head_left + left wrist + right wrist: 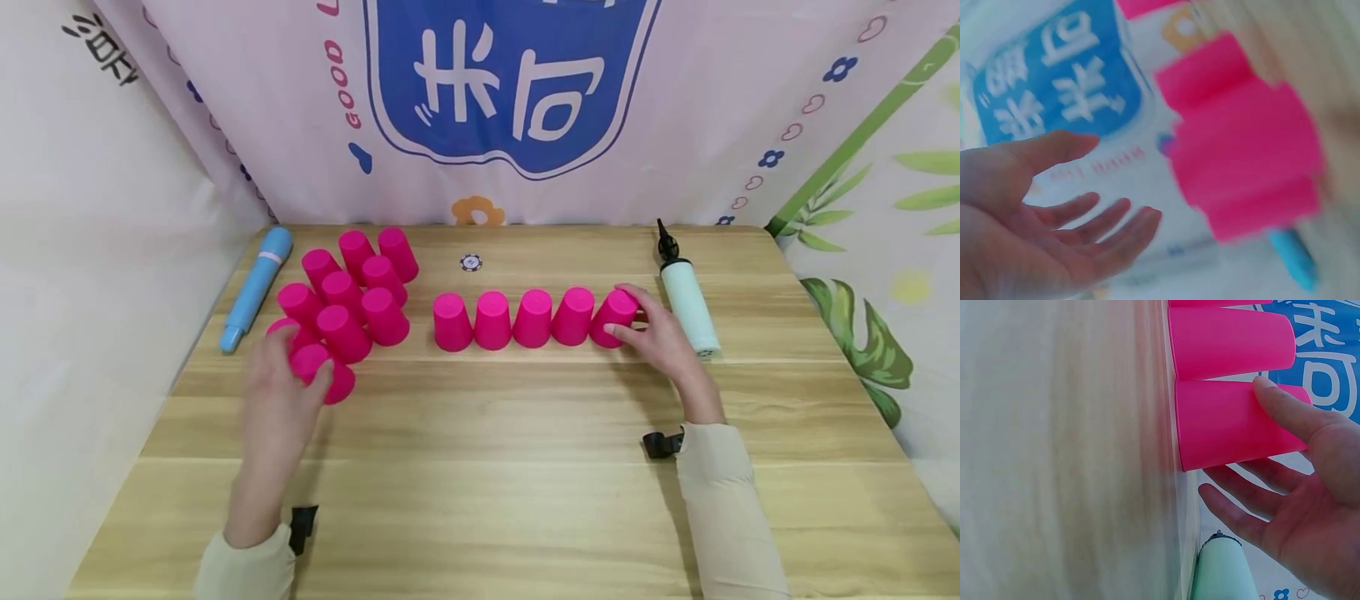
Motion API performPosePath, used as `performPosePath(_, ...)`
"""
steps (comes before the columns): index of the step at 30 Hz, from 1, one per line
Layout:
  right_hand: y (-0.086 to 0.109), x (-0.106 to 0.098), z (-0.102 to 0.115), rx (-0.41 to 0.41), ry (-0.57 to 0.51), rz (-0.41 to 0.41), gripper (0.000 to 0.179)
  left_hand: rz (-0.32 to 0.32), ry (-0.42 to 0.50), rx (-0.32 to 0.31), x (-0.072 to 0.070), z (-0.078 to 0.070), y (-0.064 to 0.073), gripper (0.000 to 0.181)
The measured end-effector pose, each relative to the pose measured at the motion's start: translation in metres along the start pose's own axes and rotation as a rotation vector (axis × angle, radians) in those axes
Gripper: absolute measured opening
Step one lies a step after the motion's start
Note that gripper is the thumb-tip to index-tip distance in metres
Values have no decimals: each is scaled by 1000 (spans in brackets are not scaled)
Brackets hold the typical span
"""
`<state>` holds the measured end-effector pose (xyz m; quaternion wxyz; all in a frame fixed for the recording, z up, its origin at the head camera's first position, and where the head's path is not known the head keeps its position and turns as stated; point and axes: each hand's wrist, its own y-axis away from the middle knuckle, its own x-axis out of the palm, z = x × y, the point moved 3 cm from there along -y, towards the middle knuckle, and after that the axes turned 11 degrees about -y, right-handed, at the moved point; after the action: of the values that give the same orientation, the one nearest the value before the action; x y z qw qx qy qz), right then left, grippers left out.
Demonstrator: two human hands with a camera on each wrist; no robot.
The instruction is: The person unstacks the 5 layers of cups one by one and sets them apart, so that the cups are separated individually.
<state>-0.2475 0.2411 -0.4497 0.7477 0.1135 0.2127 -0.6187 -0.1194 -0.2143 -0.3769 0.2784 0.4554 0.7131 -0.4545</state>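
Observation:
My right hand (pixel 660 337) grips the pink plastic cup (pixel 613 318) at the right end of a row of upside-down cups. Its thumb (pixel 1285 406) lies on the cup's side, and its other fingers reach behind. In the head view, my left hand (pixel 281 400), blurred, is over the nearest pink cup (pixel 333 379) of a cluster on the left. The left wrist view has that hand (pixel 1066 219) with fingers spread and a gap between it and the blurred pink cups (pixel 1247 150). More upside-down cups (pixel 345 333) stand close together behind.
A blue tube-shaped pump (pixel 257 292) lies at the table's left edge. A pale green hand pump (pixel 690 308) with a black nozzle lies right of the row. Near the back of the wooden table (pixel 495 483) is a small round chip (pixel 471 262). Printed cloth (pixel 300 150) hangs behind.

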Motion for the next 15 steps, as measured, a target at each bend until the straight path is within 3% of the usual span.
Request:
performPosePath(2, 0, -2, 1, -6, 10, -16, 65, -54, 27, 110, 4, -20, -4, 53)
performPosePath(4, 0, -3, 2, -10, 7, -17, 65, -31, 59, 203, 15, -38, -8, 53)
performPosePath(7, 0, -1, 3, 4, -1, 0, 66, 41, 84, 284, 36, -60, -13, 55)
performPosePath(10, 1, 2, 2, 15, -4, 11, 66, 133, 93, 299, 57, -78, -19, 59)
performPosePath(15, 1, 2, 3, 16, -1, 2, 66, 263, 59, 264, 89, -96, -37, 67)
